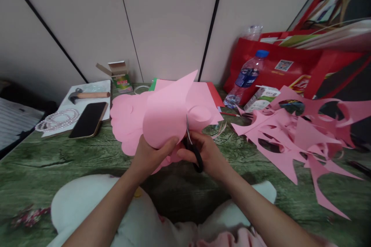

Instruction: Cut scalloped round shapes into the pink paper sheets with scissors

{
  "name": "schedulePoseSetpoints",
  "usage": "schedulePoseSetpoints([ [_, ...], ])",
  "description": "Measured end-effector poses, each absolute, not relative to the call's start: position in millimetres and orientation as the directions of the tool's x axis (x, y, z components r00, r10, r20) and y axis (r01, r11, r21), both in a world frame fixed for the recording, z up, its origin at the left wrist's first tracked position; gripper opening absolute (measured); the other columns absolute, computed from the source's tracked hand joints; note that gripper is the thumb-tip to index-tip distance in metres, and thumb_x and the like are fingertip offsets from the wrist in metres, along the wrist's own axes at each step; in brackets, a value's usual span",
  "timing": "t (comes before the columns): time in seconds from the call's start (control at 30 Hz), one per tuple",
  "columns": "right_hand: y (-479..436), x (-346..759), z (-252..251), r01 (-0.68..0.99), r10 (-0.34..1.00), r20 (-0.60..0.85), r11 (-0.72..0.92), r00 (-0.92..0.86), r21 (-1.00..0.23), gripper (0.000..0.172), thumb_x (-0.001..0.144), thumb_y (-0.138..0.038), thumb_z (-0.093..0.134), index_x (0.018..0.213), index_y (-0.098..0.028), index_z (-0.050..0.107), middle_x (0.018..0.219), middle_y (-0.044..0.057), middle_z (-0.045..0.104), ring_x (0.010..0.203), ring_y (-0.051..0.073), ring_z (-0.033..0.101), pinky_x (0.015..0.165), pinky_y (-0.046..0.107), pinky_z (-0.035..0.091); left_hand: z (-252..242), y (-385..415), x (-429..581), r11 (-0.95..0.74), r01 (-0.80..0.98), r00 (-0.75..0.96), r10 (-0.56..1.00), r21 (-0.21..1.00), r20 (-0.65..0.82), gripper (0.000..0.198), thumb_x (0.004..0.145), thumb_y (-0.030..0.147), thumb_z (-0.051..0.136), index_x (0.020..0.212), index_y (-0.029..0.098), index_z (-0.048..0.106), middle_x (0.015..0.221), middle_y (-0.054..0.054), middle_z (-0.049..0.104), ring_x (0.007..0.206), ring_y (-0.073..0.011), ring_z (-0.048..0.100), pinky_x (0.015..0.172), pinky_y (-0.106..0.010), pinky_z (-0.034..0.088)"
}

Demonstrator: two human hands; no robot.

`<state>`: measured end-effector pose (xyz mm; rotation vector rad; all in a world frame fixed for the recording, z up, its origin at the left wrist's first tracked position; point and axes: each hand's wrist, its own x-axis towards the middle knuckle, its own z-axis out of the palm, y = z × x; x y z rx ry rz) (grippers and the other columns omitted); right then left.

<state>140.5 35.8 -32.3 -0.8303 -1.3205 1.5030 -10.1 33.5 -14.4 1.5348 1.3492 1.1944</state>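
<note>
My left hand (155, 152) grips a sheet of pink paper (166, 115) by its lower edge, thumb on top. The sheet has a rounded lower left side and a pointed upper corner. My right hand (204, 150) holds black-handled scissors (197, 156), whose blades lie at the paper's right edge; a strip curls away on that side. Behind and below the sheet lie scalloped pink paper pieces (124, 123), partly covered by it. Further back, more pink paper (203, 92) rests over red and green sheets.
Pink paper offcuts (304, 135) are heaped at the right, before a red bag (319, 65), a water bottle (246, 77) and a small white box (262, 98). At the left are a hammer (89, 95), a phone (89, 119), a bead string (58, 120) and a small opened box (120, 79).
</note>
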Motion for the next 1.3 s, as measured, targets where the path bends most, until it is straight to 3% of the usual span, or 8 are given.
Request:
schedulePoseSetpoints([
  [0.67,36.3,140.1,-32.3,-0.128,0.934,0.102,0.061,-0.343,-0.99,0.03,0.059,-0.034,0.076,0.066,-0.017,0.052,0.056,-0.007,0.039,0.049,0.007,0.035,0.046,0.022,0.033,-12.9,31.3,-10.5,-0.138,0.262,0.016,0.99,0.955,0.139,0.023,0.07,0.028,0.063,0.087,0.013,0.066,0.083,-0.007,0.073,0.077,-0.02,0.066,0.067,-0.028,0.054],
  [1.17,35.1,140.8,-31.1,-0.078,0.935,0.083,0.06,-0.344,-0.995,0.029,0.063,-0.04,0.072,0.068,-0.017,0.055,0.058,-0.004,0.048,0.05,0.009,0.041,0.047,0.023,0.033,-13.5,31.1,-11.8,-0.153,0.262,0.007,0.988,0.953,0.157,0.025,0.071,0.031,0.063,0.089,0.014,0.065,0.084,-0.007,0.071,0.076,-0.02,0.064,0.065,-0.028,0.052],
  [1.3,34.4,140.8,-30.6,-0.059,0.936,0.061,0.043,-0.346,-0.997,0.032,0.063,-0.043,0.071,0.069,-0.017,0.054,0.057,-0.003,0.05,0.049,0.009,0.042,0.047,0.023,0.032,-11.9,31.0,-11.8,-0.125,0.249,-0.002,0.992,0.96,0.13,0.022,0.072,0.032,0.061,0.082,0.013,0.066,0.068,-0.005,0.068,0.067,-0.0191,0.063,0.054,-0.026,0.05],
])
